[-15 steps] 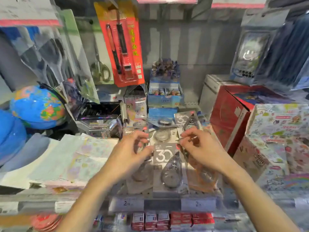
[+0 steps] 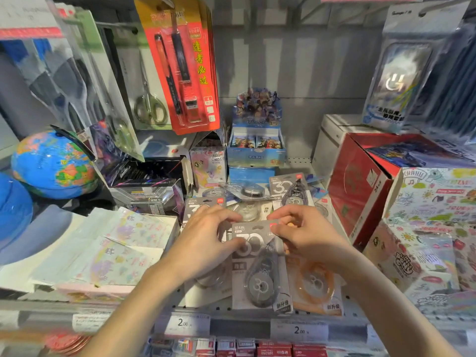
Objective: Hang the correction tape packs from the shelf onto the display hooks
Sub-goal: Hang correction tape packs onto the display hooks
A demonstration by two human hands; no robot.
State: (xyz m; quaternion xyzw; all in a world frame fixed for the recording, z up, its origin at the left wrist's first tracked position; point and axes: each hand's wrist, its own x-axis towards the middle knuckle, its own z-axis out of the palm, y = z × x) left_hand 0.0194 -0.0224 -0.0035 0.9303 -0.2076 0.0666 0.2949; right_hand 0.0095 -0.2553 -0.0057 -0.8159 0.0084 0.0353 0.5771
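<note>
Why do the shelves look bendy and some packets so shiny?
Head view: the wide lens bows the edges; light glares off the phone case pack and scissors pack; the bottom left corner is smeared, while the grey correction tape pack stays sharp.

Grey correction tape pack (image 2: 260,264): big "30". Second grey pack (image 2: 289,189) behind: "30" too. Blue card box (image 2: 256,150): "KA BAO". Two shelf price tags (image 2: 186,323): "2.00" each.

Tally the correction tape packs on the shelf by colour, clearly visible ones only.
grey pack: 3
orange pack: 1
clear pack: 2
Total: 6; others in the pile are too hidden to count.
</note>
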